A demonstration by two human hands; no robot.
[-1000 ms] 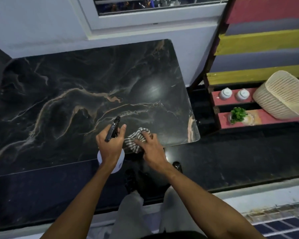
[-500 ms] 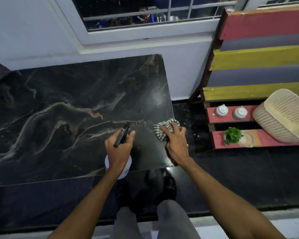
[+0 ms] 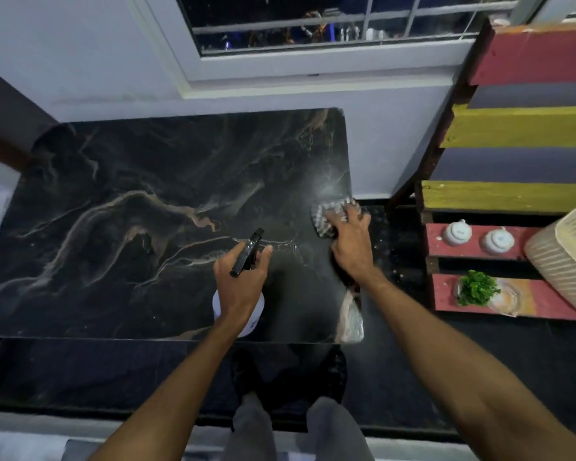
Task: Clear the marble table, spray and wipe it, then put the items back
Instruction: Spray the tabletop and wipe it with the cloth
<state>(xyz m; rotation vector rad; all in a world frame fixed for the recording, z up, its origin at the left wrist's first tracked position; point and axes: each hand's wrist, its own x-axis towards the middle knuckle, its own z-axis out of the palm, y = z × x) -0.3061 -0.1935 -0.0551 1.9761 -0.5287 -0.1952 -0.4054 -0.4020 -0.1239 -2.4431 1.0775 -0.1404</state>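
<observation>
The black marble table (image 3: 147,221) with tan veins fills the middle of the view, its top bare. My left hand (image 3: 241,284) grips a white spray bottle (image 3: 250,322) with a black nozzle, held over the near right part of the top. My right hand (image 3: 351,241) presses a striped grey-and-white cloth (image 3: 325,216) flat against the table's right edge. A pale misty patch shows on the marble just beyond the cloth.
To the right stands a painted pallet shelf (image 3: 473,297) carrying two small white jars (image 3: 458,232), a green plant sprig (image 3: 476,287) and a tilted cream basket (image 3: 569,264). A window (image 3: 330,24) and white wall lie behind the table. My feet stand on dark floor below.
My right hand has slid the cloth from the table's near edge out to the right edge and farther back. My left hand keeps hold of the spray bottle.
</observation>
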